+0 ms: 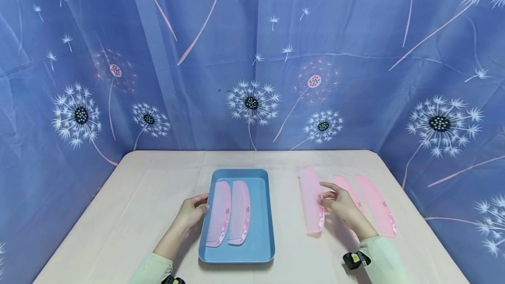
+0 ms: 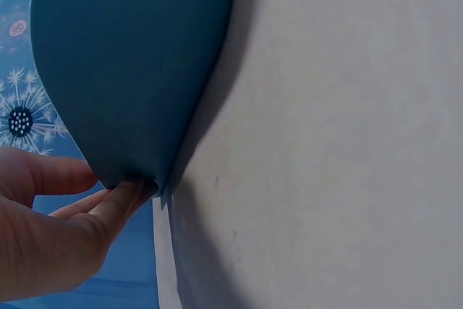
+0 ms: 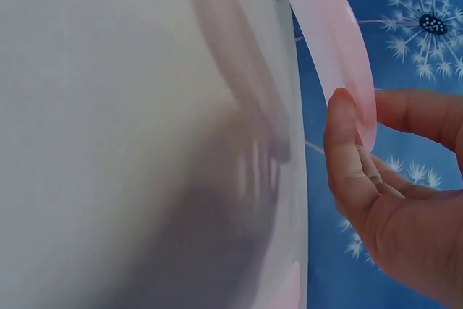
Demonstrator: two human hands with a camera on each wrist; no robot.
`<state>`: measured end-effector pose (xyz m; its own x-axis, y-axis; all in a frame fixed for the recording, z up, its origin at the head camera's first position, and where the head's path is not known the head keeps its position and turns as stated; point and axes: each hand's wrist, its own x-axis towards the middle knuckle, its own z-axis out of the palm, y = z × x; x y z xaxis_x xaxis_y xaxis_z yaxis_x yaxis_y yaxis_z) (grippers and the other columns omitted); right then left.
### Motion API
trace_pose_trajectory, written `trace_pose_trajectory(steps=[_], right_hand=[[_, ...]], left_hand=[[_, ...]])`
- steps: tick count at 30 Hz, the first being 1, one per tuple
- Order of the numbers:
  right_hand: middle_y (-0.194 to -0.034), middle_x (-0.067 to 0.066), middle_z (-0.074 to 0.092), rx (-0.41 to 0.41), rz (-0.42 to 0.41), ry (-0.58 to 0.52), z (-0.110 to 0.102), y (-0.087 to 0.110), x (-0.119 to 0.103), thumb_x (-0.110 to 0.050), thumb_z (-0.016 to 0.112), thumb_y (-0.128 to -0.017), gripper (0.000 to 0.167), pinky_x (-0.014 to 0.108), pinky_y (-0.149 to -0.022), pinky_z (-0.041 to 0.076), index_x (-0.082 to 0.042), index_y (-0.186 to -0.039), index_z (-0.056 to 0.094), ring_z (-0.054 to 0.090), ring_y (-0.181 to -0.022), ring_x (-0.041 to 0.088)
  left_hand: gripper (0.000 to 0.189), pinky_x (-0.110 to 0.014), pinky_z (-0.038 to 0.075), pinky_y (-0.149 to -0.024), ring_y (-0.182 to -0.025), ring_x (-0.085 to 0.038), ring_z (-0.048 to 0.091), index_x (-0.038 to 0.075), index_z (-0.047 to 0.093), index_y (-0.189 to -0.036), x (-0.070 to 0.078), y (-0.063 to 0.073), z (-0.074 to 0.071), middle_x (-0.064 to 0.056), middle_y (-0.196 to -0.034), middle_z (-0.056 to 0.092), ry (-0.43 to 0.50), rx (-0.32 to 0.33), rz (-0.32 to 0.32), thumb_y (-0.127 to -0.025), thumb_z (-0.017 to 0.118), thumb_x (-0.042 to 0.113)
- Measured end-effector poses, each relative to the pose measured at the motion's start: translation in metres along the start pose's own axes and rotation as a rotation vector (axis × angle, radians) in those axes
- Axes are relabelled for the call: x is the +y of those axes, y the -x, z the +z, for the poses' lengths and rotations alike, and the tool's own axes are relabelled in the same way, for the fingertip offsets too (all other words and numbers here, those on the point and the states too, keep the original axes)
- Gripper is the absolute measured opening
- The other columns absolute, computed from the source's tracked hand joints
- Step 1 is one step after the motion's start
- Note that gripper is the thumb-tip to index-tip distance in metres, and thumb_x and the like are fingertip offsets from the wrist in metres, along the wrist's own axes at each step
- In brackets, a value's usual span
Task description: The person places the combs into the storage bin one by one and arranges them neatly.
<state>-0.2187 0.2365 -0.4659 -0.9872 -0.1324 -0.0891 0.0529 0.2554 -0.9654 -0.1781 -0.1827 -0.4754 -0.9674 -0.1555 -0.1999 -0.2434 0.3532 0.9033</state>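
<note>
My right hand [image 1: 342,207] pinches a pink comb [image 1: 311,200] by its curved back, between thumb and fingers. In the right wrist view that comb [image 3: 329,34] hangs above the table, its shadow lying apart from it. At the left side of a blue tray [image 1: 262,214], my left hand [image 1: 192,211] grips the rim. The left wrist view shows the thumb on one side of the tray wall [image 2: 137,70] and fingers on the other. Inside the tray two pink combs lie side by side, a left one [image 1: 221,211] and a right one [image 1: 240,211], teeth facing left.
Two more pink combs lie on the table right of the tray: one [image 1: 345,184] partly behind my right hand, another [image 1: 376,205] farther right. A pale cloth covers the table [image 1: 158,187]. Blue dandelion-print curtains [image 1: 252,56] stand behind it and at both sides.
</note>
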Motion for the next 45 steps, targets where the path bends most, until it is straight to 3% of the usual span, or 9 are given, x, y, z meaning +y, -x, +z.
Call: trace_pose_trajectory(steps=[18, 45], right_hand=[[-0.106, 0.026, 0.06, -0.076, -0.054, -0.069, 0.029, -0.005, -0.023, 0.01, 0.061, -0.08, 0.066, 0.026, -0.071, 0.058, 0.009, -0.141, 0.033, 0.061, -0.088, 0.014], [-0.1, 0.023, 0.063, -0.128, -0.069, -0.114, 0.074, -0.008, -0.029, 0.009, 0.062, -0.079, 0.061, 0.03, -0.071, 0.06, 0.01, -0.136, 0.039, 0.063, -0.084, 0.017]], left_hand=[[0.041, -0.044, 0.049, -0.098, -0.118, -0.038, 0.053, -0.005, 0.054, -0.13, -0.001, -0.003, 0.001, -0.024, -0.125, 0.057, 0.009, 0.012, -0.009, -0.09, 0.051, 0.0], [0.041, -0.046, 0.049, -0.098, -0.119, -0.041, 0.052, -0.007, 0.054, -0.13, 0.0, -0.002, 0.001, -0.026, -0.126, 0.056, -0.002, 0.006, 0.001, -0.09, 0.05, -0.001]])
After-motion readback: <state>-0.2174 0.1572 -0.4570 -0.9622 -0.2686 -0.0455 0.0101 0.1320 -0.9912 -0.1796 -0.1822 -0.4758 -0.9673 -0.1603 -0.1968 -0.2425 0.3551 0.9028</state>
